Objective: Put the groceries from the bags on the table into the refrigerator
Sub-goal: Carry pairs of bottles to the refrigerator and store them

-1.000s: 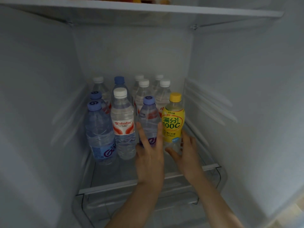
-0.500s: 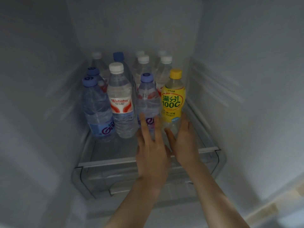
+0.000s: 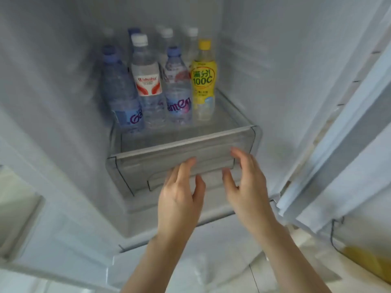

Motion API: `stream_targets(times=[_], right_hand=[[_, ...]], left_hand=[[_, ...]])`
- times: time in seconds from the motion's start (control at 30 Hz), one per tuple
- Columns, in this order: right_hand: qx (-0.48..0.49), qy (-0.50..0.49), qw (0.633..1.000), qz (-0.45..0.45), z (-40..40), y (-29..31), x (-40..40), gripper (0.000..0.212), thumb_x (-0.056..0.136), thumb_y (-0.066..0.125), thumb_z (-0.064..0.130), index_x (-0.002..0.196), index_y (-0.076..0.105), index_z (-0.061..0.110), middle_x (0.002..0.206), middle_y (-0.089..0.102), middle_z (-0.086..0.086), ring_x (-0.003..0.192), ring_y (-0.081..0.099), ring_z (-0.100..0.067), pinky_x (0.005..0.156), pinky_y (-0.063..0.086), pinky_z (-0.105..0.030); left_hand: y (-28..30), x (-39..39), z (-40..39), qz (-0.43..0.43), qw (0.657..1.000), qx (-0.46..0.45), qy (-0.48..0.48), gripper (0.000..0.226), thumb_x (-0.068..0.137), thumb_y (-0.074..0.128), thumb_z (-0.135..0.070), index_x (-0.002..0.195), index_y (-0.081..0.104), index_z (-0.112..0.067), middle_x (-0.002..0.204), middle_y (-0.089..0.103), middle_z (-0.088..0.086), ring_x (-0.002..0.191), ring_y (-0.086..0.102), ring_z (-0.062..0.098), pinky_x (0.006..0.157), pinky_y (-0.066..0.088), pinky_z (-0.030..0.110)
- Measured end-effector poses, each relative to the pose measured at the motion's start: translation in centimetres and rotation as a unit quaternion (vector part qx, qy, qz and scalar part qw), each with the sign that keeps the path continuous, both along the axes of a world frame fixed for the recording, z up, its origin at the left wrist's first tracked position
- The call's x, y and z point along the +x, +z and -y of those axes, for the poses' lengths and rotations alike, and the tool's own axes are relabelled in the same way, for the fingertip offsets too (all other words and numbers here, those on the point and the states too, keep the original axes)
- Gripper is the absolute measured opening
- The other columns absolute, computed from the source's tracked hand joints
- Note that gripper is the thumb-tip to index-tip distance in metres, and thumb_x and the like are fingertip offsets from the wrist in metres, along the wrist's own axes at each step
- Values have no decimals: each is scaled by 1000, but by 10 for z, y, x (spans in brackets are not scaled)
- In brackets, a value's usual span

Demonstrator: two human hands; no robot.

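Several water bottles stand on the glass shelf [image 3: 228, 121] inside the refrigerator, among them a white-capped bottle with a red label [image 3: 147, 81] and blue-capped ones [image 3: 177, 89]. A yellow 100C drink bottle [image 3: 203, 81] stands at the right end of the front row. My left hand [image 3: 179, 197] and my right hand [image 3: 247, 182] hover side by side in front of the clear drawer [image 3: 131, 172] below the shelf. Both hold nothing, fingers relaxed and slightly spread.
The refrigerator's white side walls [image 3: 296, 81] close in left and right. The open door [image 3: 349, 155] stands at the right, with a yellow item in its lower bin [image 3: 370, 263]. Pale floor tiles [image 3: 232, 271] show below.
Both hands have let go of the blue-capped and yellow bottles and pulled back down to the drawer front. The view has tilted downward.
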State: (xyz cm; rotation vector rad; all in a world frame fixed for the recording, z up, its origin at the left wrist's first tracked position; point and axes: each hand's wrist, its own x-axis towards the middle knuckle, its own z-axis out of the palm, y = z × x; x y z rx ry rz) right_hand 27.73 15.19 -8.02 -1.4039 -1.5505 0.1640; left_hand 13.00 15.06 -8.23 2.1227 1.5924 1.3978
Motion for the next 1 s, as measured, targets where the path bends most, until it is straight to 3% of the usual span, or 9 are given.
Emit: stream_targets(times=[0.23,0.4,0.5,0.8,1.0], right_hand=[[-95,-60,993,-22,141,-48,-14,37,91,61,13,126,52,8,118,59,-4,110,49,-4,94,30,1],[-159,-84,983,-35,231,-75,-16,36,92,60,17,126,52,11,120,60,0,112,57,-8,96,43,-15],[-203,-113,971,-51,282,-91,-11,34,93,59,19,126,52,13,120,62,2,113,57,-6,95,43,-17],[-319,-226,908,-148,449,-143,41,30,92,58,19,122,54,22,103,64,13,100,61,-5,89,52,-37],[-351,-283,872,-188,569,-154,108,27,93,56,17,120,56,20,105,64,9,102,60,-8,91,50,-34]], left_hand=[[-50,-15,116,-19,992,-68,-101,28,91,61,-15,119,60,-15,107,70,-2,96,67,14,79,57,28],[-80,-20,189,-60,975,-119,-179,32,90,64,-13,121,58,-18,104,72,-5,89,70,10,80,58,27],[-101,-17,228,-83,958,-155,-226,29,91,63,-14,119,59,-19,101,73,-7,87,70,7,78,60,29],[-121,52,326,-183,892,-260,-323,17,93,59,-23,109,66,-22,101,73,-10,88,65,6,84,51,21],[-131,146,396,-193,862,-278,-378,17,94,54,-20,106,66,-23,91,72,-12,85,67,9,79,56,37]])
